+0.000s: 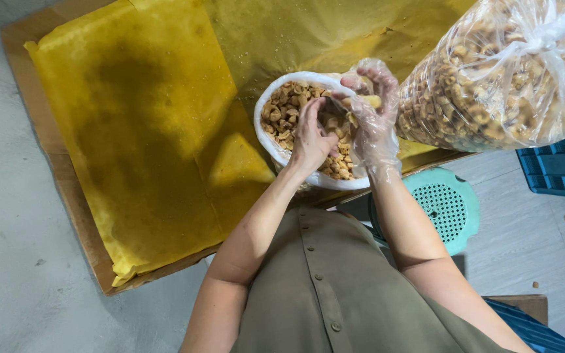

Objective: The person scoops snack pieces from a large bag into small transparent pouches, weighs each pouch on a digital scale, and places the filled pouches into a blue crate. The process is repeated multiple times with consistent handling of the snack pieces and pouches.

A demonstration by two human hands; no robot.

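- Two hands meet over the white bowl of nuts [281,111] in the head view; I see it sitting on the yellow sheet [145,131].
- My left hand [311,137] is bare, fingers curled together into the nuts.
- My right hand [373,111], in a clear glove, pinches a pale nut.
- A big clear bag of nuts [498,72] lies just beside it.

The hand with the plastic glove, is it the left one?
No, the clear plastic glove covers the right hand, while the left hand is bare and rests on the nuts in the white bowl.
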